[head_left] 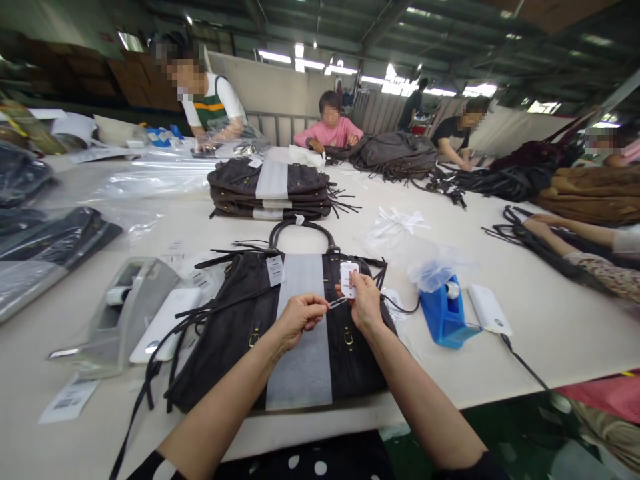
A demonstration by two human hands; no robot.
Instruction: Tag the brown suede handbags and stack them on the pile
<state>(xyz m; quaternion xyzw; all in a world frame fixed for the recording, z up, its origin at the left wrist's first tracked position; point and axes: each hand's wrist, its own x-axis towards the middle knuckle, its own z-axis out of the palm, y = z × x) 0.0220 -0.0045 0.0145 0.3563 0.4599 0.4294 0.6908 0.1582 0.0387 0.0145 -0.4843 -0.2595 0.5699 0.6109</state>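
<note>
A white tag [349,279] was held between the thumb and fingers of the right hand [367,300], and its pale cord [338,303] was drawn leftward, its far end pinched by the closed fingertips of the left hand [300,317]. In this grip, the loop was best kept lightly taut and untwisted, with no strain put on the tag. Beneath the fingers a dark handbag [220,333] was laid, crossed by a pale wrap [300,360]; its loose straps [220,260] were best kept clear of the cord. Beyond the fingertips the handle [313,224] was arched; to their right a blue tape dispenser [445,317] was placed, to their left a grey tape dispenser [120,313].
</note>
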